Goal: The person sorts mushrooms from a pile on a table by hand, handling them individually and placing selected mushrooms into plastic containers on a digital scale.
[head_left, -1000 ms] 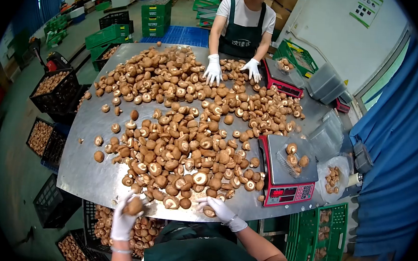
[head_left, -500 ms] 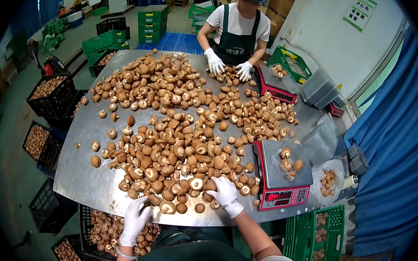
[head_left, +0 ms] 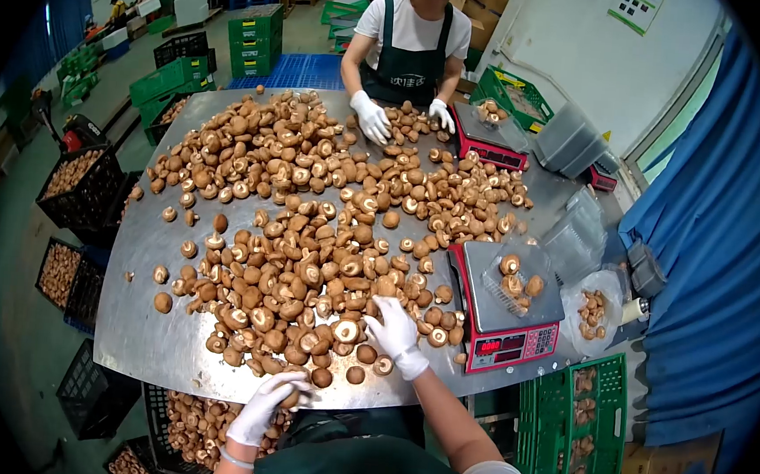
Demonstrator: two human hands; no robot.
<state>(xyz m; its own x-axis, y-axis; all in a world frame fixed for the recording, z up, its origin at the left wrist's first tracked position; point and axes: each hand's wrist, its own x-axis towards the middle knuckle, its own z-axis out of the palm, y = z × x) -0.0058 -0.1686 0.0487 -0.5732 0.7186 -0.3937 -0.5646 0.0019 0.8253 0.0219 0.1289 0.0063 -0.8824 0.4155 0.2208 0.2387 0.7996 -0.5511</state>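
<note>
Brown mushrooms (head_left: 295, 257) lie heaped over a metal table (head_left: 148, 335). My left hand (head_left: 264, 408), in a white glove, is at the table's near edge with its fingers curled round a mushroom (head_left: 296, 397). Further right and higher, my right hand (head_left: 393, 330), also gloved, reaches over the near side of the heap. Its fingertips touch a mushroom there; whether they grip it is hidden. To the right stands a red scale (head_left: 507, 308) with a clear tray (head_left: 518, 277) holding several mushrooms.
Across the table a person in an apron (head_left: 410, 54) has gloved hands at the mushrooms, beside a second scale (head_left: 491, 137). Clear trays (head_left: 574, 237) and a bag (head_left: 590, 313) lie at the right. Crates of mushrooms (head_left: 199, 427) stand below the near edge; green crates (head_left: 571, 426) stand lower right.
My left hand has closed round a mushroom at the edge. My right hand has moved up and left over the heap. The view has shifted, and the person's hands opposite have moved apart.
</note>
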